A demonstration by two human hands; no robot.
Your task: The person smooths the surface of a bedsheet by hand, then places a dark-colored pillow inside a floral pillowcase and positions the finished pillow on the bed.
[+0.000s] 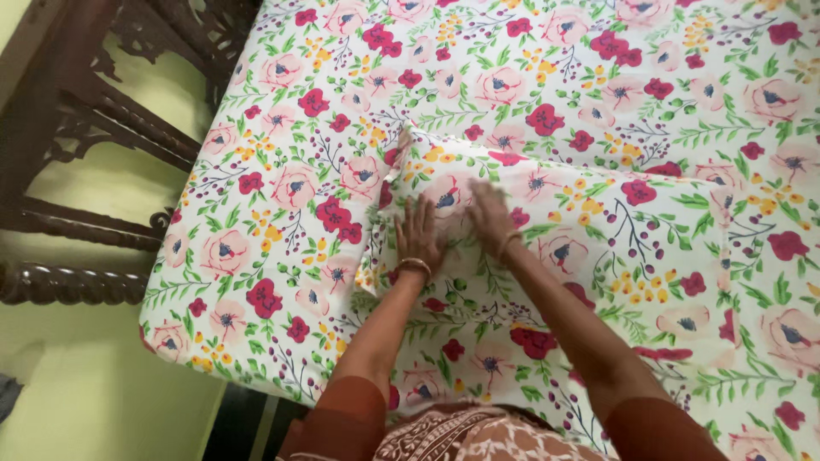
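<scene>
Pillow (pixel 598 248) lying flat near the left edge of the bed (pixel 282 213), angled across the mattress, cased in the same floral cloth as the sheet (pixel 598 77): white ground, red and pink blooms, yellow sprigs, green leaves. Filling fully enclosed; none showing. Case smooth, plump, one corner peaked toward the bed's head. Left hand (pixel 418 235) pressed palm down on the pillow's near-left end, fingers spread and flat, bangle at the wrist. Right hand (pixel 491 218) just beside it, also flat on the case, fingers slightly apart, blurred. Nothing clasped by either. Dark carved wooden frame (pixel 77 171) standing beyond the bed's left edge, against a pale green wall.
</scene>
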